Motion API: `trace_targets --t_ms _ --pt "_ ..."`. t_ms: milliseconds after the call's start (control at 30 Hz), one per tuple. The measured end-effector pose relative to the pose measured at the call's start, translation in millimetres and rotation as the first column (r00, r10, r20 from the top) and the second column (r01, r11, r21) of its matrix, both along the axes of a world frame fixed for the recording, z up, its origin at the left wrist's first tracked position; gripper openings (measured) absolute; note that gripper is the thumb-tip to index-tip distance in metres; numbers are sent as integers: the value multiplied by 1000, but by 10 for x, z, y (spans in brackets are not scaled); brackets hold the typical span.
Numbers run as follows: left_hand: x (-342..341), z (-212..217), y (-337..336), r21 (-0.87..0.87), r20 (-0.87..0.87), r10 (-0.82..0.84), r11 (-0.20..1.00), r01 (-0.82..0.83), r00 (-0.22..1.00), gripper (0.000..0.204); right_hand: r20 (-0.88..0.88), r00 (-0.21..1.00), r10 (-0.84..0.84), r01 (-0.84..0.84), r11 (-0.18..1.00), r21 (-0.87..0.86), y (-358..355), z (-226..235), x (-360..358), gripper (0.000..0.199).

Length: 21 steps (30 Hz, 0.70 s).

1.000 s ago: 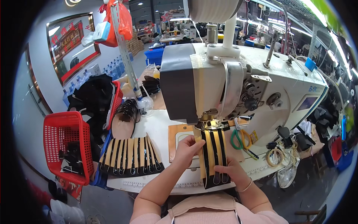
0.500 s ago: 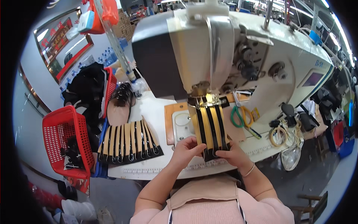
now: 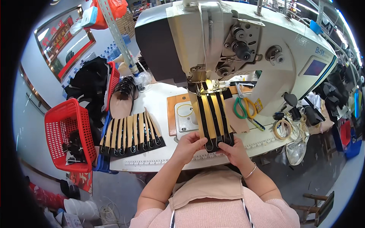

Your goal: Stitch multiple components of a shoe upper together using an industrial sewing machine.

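Under the presser foot [image 3: 213, 90] of a white sewing machine [image 3: 300, 47] runs a flat piece of black and tan strips [image 3: 210, 117], its dark rounded ends toward me. My left hand [image 3: 189, 147] pinches its left near corner, thumb on top. On the right near corner my right hand [image 3: 232, 151] grips it too, thumb pressing on a black strip end; the fingers beneath are hidden. Left of the machine lies a similar fanned piece [image 3: 126, 135] with black looped strips on tan, apart from both hands.
Scissors [image 3: 238, 111] with green and yellow handles lie right of the strips, near a tape roll [image 3: 276, 131]. A measuring scale [image 3: 152, 162] runs along the table's front edge. Behind the fanned piece is a sandal [image 3: 121, 105]. A red basket [image 3: 68, 116] stands at the left.
The whole view has shifted, so the machine and table sit higher in the picture. Both hands still hold the strip piece under the foot, with little visible movement against the machine.
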<state>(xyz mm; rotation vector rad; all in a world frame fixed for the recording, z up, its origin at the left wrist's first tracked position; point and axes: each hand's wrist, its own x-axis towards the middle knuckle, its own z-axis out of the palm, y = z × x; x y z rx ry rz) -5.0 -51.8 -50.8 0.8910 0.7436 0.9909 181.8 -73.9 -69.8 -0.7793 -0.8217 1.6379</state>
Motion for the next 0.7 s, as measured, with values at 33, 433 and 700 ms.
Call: trace_targets --t_ms 33,433,700 --pt "7 2 -4 2 3 1 1000 -1 1000 15 -52 999 14 -15 1000 -12 -7 7 4 22" --pt "61 153 -38 48 -111 67 997 -62 992 12 -139 989 56 -66 996 -67 -44 122 15 26" --pt "91 198 -255 98 26 104 990 -106 994 11 -113 985 130 -137 989 -52 -181 296 95 25"
